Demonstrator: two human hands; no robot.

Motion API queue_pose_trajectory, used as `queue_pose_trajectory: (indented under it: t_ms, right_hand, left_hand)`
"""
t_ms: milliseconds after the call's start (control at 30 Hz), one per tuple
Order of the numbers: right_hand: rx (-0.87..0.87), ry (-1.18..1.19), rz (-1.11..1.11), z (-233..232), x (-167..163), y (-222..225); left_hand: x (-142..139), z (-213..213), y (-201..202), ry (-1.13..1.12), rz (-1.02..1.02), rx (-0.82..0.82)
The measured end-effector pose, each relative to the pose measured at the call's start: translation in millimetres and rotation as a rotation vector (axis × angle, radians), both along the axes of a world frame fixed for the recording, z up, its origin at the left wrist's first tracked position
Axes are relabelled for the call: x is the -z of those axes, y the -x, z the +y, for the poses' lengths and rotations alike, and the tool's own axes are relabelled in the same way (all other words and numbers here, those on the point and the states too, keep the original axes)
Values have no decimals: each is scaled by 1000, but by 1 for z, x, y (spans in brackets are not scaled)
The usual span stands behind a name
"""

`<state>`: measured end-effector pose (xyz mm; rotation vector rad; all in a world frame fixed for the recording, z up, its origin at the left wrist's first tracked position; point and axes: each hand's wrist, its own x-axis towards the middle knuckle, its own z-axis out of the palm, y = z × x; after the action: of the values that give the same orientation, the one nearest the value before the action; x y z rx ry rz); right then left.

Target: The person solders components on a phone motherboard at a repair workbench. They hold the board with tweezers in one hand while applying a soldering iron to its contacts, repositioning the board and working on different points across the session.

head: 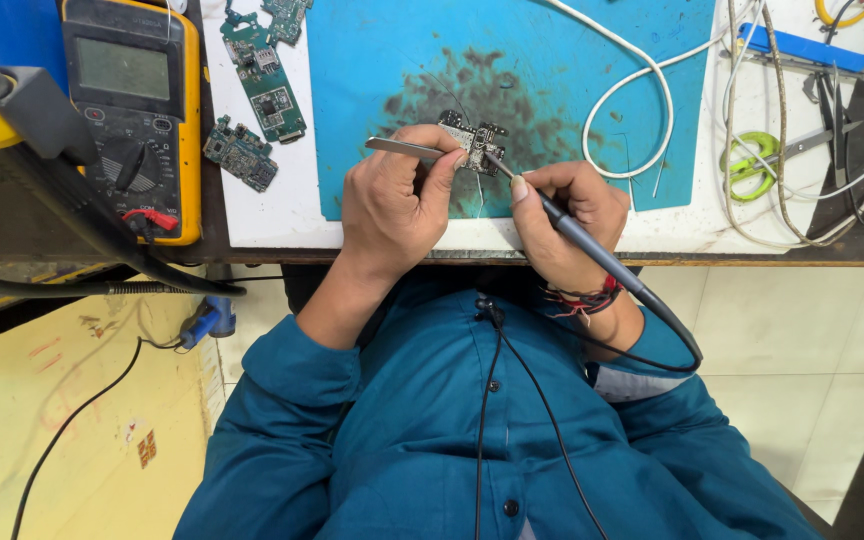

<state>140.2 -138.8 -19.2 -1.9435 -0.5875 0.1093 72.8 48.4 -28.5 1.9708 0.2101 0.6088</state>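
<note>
Left hand [389,200] pinches metal tweezers [404,148] against a small circuit board [474,143] on the stained blue mat [552,90]. Right hand [567,215] grips a soldering iron [577,235], tip touching the board. Yellow multimeter [137,110] sits far left.

Just one view on my end, a head cam strapped to the person, pointing pretty much straight down and slightly forward. The bench sits toward 12 o'clock, with the blue work mat [552,60] along the top edge, and the teal shirt [492,430] fills the 6 o'clock half, so it's close in. The yellow multimeter [137,110] sits off at 10 o'clock, with the floor at both lower corners.
</note>
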Motion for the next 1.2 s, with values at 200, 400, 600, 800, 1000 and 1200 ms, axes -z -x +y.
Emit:
queue_pose_trajectory:
  t_ms: [200, 400, 600, 800, 1000, 1200]
  right_hand:
    - [7, 5, 4, -1, 0, 0]
    - [3, -13, 18, 0, 1, 0]
    - [7, -1, 8, -1, 1, 1]
    - [3, -1, 18, -1, 1, 0]
    - [3, -9, 24, -1, 0, 0]
    - [10, -1, 24, -1, -1, 1]
  left_hand:
    - [0, -1, 0, 1, 9, -1]
    - [-1, 0, -1, 6, 17, -1]
    - [-1, -1, 0, 12, -4, 2]
    - [0, 0, 0, -2, 20, -5]
    - [-1, -1, 0, 3, 4, 0]
    - [-1, 0, 0, 22, 1, 4]
